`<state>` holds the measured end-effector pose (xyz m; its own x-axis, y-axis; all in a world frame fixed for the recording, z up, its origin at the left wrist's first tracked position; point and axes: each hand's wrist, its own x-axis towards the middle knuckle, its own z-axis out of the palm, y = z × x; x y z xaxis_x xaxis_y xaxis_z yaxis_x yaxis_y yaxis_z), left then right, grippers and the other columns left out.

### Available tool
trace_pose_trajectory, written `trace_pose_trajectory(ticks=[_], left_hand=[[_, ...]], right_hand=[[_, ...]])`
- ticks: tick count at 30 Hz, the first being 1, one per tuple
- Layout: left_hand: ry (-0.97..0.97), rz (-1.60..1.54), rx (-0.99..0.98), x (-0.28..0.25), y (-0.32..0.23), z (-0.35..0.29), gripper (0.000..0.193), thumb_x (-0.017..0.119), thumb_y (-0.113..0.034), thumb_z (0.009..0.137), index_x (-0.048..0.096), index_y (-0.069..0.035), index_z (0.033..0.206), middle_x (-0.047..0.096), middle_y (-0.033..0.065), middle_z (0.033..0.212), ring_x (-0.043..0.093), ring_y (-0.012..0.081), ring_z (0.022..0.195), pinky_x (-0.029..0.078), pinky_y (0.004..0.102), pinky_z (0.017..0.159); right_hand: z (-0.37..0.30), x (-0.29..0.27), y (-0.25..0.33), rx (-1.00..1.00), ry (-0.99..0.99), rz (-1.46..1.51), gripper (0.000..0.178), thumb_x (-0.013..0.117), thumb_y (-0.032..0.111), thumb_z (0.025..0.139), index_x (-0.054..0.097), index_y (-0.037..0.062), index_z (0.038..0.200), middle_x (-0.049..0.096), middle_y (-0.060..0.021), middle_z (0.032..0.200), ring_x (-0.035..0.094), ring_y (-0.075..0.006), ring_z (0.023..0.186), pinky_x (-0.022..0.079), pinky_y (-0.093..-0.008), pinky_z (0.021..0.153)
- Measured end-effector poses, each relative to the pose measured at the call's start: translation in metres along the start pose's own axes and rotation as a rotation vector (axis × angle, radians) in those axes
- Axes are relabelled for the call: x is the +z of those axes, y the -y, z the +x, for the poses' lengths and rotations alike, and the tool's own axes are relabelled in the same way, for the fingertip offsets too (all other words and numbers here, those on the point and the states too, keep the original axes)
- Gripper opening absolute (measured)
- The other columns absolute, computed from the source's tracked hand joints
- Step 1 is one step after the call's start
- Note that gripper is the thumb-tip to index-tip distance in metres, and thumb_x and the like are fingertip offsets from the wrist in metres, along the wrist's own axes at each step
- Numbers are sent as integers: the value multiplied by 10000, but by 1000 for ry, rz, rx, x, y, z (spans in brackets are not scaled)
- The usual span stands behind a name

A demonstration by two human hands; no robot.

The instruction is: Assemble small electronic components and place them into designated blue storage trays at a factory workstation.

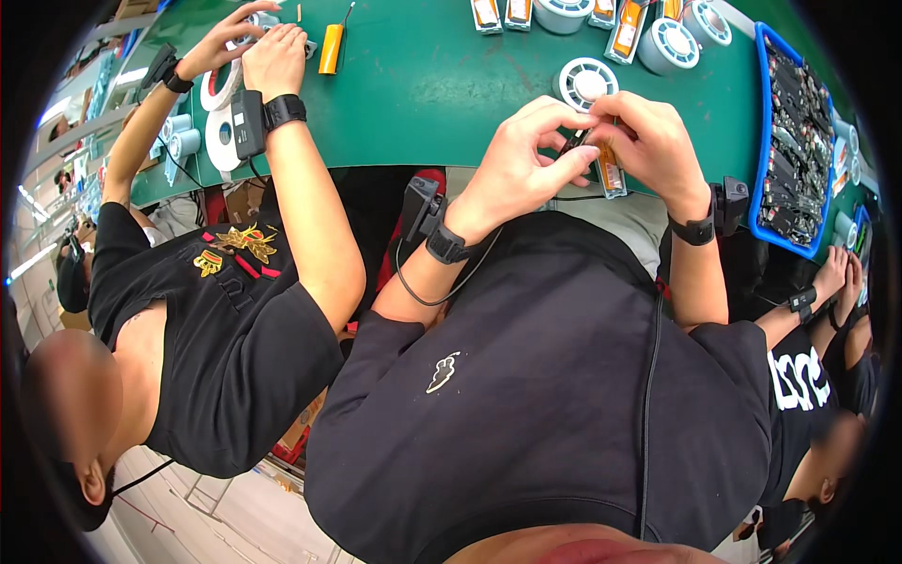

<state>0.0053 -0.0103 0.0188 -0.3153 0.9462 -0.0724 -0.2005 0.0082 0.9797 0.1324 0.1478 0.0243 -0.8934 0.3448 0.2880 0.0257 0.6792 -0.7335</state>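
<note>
My left hand [526, 160] is closed, its thumb and forefinger pinching a small dark part [575, 141], perhaps a circuit board. Close against it, my right hand [651, 141] is also closed, with fingertips at the same part. Fingers cover most of that piece, so its exact kind is hidden. Below my right fingertips, at the table's near edge, is an orange battery pack [612, 177] in a pale metal holder. Just beyond both hands stands a round grey-white housing [589, 83] with a slotted, fan-like face.
More slotted housings [669, 45] and orange packs in holders [624, 33] stand on the green table [423, 85]. A blue tray [763, 113] of dark circuit boards lies right. At left, a co-worker's hands [272, 61] work near an orange battery [331, 49]; another person sits right.
</note>
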Motion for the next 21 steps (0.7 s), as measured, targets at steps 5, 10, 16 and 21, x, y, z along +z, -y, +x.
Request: trace_pose_trajectory(ticks=[5, 10, 16, 21], left_hand=[[-67, -170, -68, 7, 8, -5, 318, 693, 3, 924, 600, 49, 1225, 559, 105, 1184, 721, 198, 920, 661, 292, 724], [-109, -225, -89, 6, 15, -9, 383, 668, 15, 958, 533, 44, 1316, 599, 153, 1227, 719, 214, 935, 653, 350, 814], [-123, -167, -53, 5, 18, -7, 381, 665, 17, 963, 530, 55, 1317, 618, 151, 1211, 708, 203, 964, 648, 351, 837], [-136, -175, -14, 9, 21, -6, 386, 665, 14, 964, 528, 59, 1322, 644, 146, 1177, 702, 202, 985, 649, 352, 839]], right_hand=[[-7, 8, -1, -142, -124, -52, 186, 781, 15, 802, 677, 24, 956, 688, -83, 759, 670, -230, 633, 507, -314, 565], [-10, 14, 3, -149, -143, -156, 174, 775, 1, 791, 691, 35, 939, 682, -75, 760, 663, -229, 632, 503, -323, 564], [-9, 12, 14, -123, -141, -197, 161, 765, -12, 781, 695, 39, 916, 671, -68, 780, 650, -239, 640, 496, -339, 566], [-5, 12, 18, -171, -142, -296, 151, 762, -14, 767, 686, 35, 888, 660, -71, 789, 643, -252, 651, 492, -348, 571]])
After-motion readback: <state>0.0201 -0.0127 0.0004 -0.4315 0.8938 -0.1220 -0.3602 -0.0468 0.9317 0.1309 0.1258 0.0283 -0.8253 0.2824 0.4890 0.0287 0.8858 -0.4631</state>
